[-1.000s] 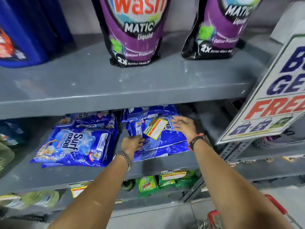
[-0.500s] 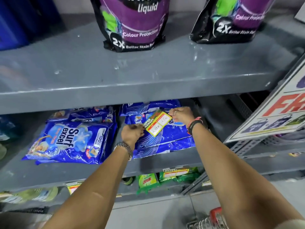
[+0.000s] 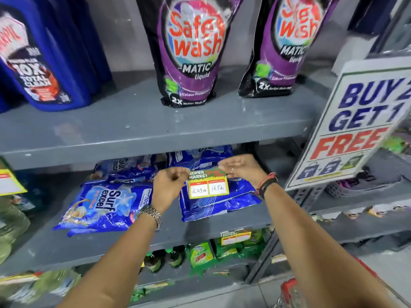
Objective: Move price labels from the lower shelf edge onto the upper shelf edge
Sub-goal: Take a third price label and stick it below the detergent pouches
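A yellow and green price label [image 3: 208, 184] with two handwritten prices hangs upright between my hands, just below the upper shelf edge [image 3: 133, 150]. My left hand [image 3: 170, 185] pinches its top left corner. My right hand [image 3: 241, 166] pinches its top right corner. Behind the label lie blue detergent packets [image 3: 218, 203] on the lower shelf [image 3: 169, 234]. Another price label [image 3: 236, 237] sticks on the lower shelf edge, right of centre.
Two purple Safewash pouches [image 3: 191, 52] and a blue detergent bottle [image 3: 37, 61] stand on the upper shelf. A "Buy 2 Get 1 Free" sign [image 3: 353, 125] juts out at the right. A Surf Excel packet [image 3: 104, 205] lies left. A yellow label [image 3: 10, 182] shows at the far left.
Both hands lifted the label off the blue packets and turned it upright and level, raising it toward the upper shelf edge. The camera tilted upward.
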`<state>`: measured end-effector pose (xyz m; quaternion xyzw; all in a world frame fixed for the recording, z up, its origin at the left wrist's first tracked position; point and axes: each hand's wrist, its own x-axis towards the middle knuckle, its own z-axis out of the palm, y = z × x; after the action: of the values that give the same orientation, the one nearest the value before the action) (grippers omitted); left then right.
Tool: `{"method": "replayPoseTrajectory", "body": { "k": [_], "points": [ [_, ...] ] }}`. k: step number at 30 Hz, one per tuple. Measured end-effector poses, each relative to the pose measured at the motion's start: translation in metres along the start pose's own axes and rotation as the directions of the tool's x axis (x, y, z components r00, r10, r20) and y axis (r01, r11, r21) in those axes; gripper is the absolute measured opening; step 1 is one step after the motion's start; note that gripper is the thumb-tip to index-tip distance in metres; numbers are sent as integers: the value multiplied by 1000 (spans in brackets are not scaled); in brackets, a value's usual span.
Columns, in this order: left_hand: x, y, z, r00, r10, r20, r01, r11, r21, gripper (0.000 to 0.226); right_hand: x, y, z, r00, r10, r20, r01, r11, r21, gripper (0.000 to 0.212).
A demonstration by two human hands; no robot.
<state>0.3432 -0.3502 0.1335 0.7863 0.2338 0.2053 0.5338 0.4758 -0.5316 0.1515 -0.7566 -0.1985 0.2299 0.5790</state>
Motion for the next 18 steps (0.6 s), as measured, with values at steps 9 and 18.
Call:
{"method": "replayPoseTrajectory", "body": {
  "k": [9,18],
  "points": [
    [-28,18,-17,992,116,49,-110,987,-118,3,-48,-21,-6,984,-176,-24,176,984,34,13],
    [-81,50,-33,970,241,-27,-242,956,-168,7,-109,-43,-3,919,-338,-203,350,936,26,11]
  ]
}}
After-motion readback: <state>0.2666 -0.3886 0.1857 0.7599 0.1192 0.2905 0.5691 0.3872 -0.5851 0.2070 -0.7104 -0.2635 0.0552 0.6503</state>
